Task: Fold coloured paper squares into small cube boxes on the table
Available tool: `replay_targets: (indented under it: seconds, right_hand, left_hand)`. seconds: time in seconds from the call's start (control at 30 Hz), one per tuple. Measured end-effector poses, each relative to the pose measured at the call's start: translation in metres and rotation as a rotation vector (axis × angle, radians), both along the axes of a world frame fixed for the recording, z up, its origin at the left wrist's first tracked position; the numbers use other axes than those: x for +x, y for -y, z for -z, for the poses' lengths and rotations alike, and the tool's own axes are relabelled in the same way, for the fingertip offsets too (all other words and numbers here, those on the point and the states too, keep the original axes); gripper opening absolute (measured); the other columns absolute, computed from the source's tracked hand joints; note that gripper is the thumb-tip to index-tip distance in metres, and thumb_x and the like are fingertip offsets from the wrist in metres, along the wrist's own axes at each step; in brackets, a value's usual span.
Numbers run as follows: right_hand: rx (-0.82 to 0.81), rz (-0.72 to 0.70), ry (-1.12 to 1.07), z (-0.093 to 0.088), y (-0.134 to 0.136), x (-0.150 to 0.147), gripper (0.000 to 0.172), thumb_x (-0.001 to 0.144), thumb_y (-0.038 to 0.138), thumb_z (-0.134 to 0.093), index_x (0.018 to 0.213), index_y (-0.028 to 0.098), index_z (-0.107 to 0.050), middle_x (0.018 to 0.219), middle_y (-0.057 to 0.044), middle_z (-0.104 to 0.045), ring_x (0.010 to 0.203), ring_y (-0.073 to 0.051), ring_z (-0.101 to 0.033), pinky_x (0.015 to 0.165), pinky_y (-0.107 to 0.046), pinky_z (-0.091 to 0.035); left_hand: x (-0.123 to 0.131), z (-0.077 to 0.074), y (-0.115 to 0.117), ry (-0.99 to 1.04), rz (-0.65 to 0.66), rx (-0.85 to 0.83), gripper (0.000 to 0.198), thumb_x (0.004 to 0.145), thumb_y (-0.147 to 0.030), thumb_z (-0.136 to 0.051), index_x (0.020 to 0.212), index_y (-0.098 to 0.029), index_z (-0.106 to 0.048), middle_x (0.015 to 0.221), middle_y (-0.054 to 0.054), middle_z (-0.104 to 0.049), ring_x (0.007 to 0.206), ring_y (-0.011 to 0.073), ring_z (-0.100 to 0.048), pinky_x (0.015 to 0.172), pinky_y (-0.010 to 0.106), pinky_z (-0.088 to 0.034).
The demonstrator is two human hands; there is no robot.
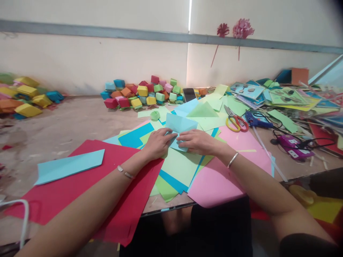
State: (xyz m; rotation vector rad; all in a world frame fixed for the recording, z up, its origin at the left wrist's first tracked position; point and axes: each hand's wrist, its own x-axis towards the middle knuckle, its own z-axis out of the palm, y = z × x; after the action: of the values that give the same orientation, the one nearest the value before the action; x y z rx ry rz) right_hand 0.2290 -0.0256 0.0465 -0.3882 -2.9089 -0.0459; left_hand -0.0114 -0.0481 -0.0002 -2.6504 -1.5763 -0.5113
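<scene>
Centrally, a light blue sheet [180, 122] stands part-folded on the layered papers in the middle of the table [83, 119]; its far panel is raised, and its near part is largely covered by both hands, with only a corner exposed. The left hand [158, 143] bears on the sheet from the left, fingers close together and bent; the right hand [197, 141] bears on it from the right, fingers lightly bent and almost meeting the left fingertips; from where I stand I cannot tell whether either thumb pinches the paper from beneath. The phone [189, 95] is partly covered by loose papers; the craft pile [276, 94] at far right overlaps too densely to separate into parts; lettering on the purple device [296, 146] is illegible; the white cable [25, 217] is cut off at near left. The red sheet [136, 200] and the pink sheet [214, 178] reach past the near table edge; bare surface extends at far left, between the left block pile [28, 90] and the centre block pile [142, 91]; clearance to the right is restricted by scissors [237, 120] and a blue glue gun [258, 120].
</scene>
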Motion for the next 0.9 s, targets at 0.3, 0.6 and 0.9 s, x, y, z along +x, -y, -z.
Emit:
replay_targets:
  seconds: [0.3, 0.6, 0.9]
  right_hand:
    - [-0.42, 0.377, -0.204, 0.015, -0.006, -0.006, 0.018, 0.091, 0.023, -0.065, 0.074, 0.016, -0.068, 0.084, -0.004, -0.069, 0.077, -0.013, -0.061, 0.074, -0.025, -0.045]
    - [-0.156, 0.784, -0.028, 0.021, -0.006, -0.024, 0.026, 0.097, 0.039, -0.06, 0.086, 0.017, -0.067, 0.094, -0.007, -0.065, 0.085, -0.016, -0.058, 0.065, -0.026, -0.034]
    - [-0.138, 0.835, 0.11, 0.021, -0.011, -0.031, 0.031, 0.098, 0.048, -0.055, 0.095, 0.019, -0.066, 0.098, -0.007, -0.068, 0.09, -0.018, -0.061, 0.062, -0.028, -0.032]
  left_hand:
    - [0.006, -0.013, 0.002, 0.152, -0.022, -0.111, 0.017, 0.083, -0.022, -0.051, 0.096, -0.022, -0.061, 0.128, 0.012, -0.067, 0.12, 0.0302, -0.062, 0.1, 0.047, -0.048]
    - [0.008, -0.017, 0.008, 0.226, -0.028, -0.148, 0.012, 0.078, -0.021, -0.054, 0.089, -0.023, -0.059, 0.129, 0.013, -0.067, 0.12, 0.0337, -0.062, 0.103, 0.054, -0.046]
    - [0.008, -0.015, 0.006, 0.268, -0.035, -0.154, 0.013, 0.076, -0.02, -0.054, 0.087, -0.023, -0.06, 0.128, 0.012, -0.067, 0.126, 0.033, -0.059, 0.107, 0.053, -0.044]
